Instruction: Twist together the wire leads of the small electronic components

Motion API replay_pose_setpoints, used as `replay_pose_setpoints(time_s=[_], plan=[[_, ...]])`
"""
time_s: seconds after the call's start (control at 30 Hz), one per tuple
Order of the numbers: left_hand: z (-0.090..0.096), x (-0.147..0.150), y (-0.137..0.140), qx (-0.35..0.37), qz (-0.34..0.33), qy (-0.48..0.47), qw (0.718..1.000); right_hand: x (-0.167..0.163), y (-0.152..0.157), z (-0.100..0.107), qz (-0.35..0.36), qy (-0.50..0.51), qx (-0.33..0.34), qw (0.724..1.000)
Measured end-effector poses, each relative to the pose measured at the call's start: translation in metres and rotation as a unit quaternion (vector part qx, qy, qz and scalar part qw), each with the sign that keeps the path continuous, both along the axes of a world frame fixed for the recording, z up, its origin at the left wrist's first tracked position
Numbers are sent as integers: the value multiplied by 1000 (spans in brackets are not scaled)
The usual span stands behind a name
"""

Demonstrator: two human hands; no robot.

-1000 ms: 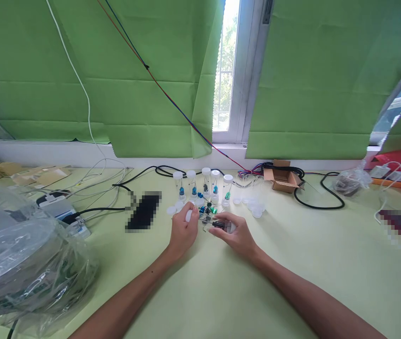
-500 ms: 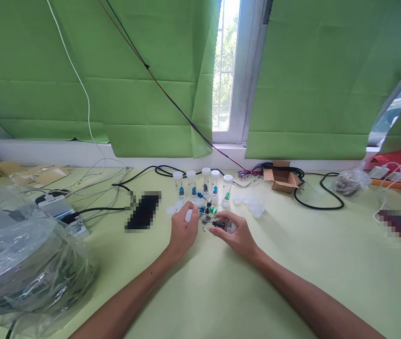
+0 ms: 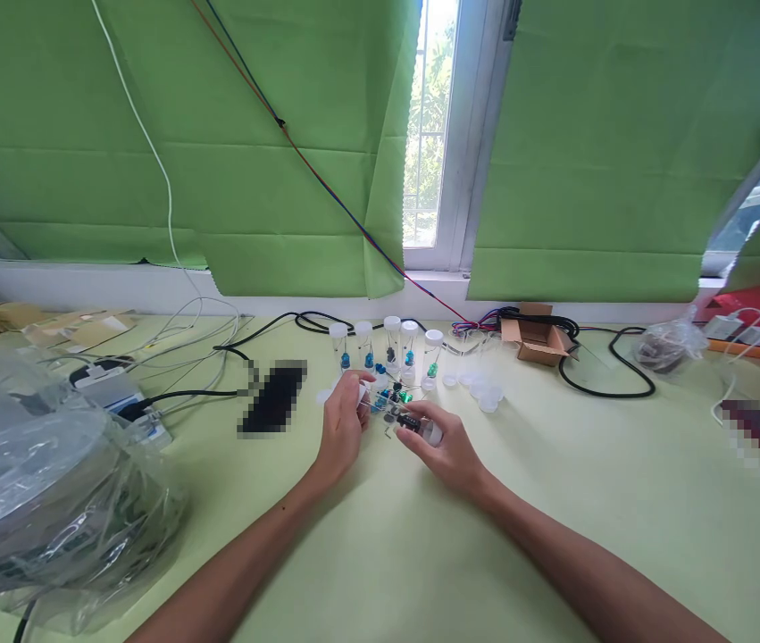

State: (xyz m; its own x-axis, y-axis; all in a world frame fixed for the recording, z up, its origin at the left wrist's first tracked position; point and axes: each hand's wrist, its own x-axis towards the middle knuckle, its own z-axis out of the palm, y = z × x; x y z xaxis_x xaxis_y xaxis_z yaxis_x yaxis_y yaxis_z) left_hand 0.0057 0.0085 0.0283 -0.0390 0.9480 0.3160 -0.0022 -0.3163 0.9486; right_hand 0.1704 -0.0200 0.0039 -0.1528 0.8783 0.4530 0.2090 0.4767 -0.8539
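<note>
My left hand [image 3: 343,418] has its fingers curled round a small white cap [image 3: 362,393], partly hidden by the fingers. My right hand [image 3: 446,446] grips a clear vial [image 3: 431,433], tilted low over the table. A dark cylindrical part with pale marks [image 3: 409,422] shows at the vial's left end; whether it sits inside or at the mouth I cannot tell. Between the hands lies a small pile of black, blue and green parts [image 3: 394,396] with thin leads. Behind it, several capped clear vials [image 3: 391,344] stand upright in a row, with blue, dark or green parts inside.
Loose white caps [image 3: 488,395] lie right of the vials. An open cardboard box [image 3: 537,341] and black cables [image 3: 613,393] are farther right. On the left are a blurred dark object [image 3: 272,397], a power strip [image 3: 108,393] and a large plastic-wrapped spool [image 3: 51,473].
My left hand has shifted slightly left and up, and its fingers have loosened from a tighter fist. My right hand with the vial has moved very little.
</note>
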Motion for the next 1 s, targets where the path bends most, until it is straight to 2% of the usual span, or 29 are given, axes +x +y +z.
replay_pose_setpoints(time_s=[0.1, 0.2, 0.3, 0.43, 0.7, 1.0], plan=[[0, -2, -3, 86, 36, 59, 994, 0, -1, 0, 21, -15, 7, 1000], [-2, -3, -5, 178, 66, 153, 970, 0, 0, -3, 37, -37, 8, 999], [-5, -3, -4, 217, 90, 215, 948, 0, 2, -5, 46, -52, 13, 998], [-7, -2, -4, 212, 109, 238, 942, -1, 2, -6, 53, -56, 15, 997], [-10, -3, -4, 157, 76, 202, 964, -3, 1, -6, 46, -68, 12, 997], [-6, -3, -6, 128, 61, 203, 969, -4, 0, -7, 43, -68, 14, 997]])
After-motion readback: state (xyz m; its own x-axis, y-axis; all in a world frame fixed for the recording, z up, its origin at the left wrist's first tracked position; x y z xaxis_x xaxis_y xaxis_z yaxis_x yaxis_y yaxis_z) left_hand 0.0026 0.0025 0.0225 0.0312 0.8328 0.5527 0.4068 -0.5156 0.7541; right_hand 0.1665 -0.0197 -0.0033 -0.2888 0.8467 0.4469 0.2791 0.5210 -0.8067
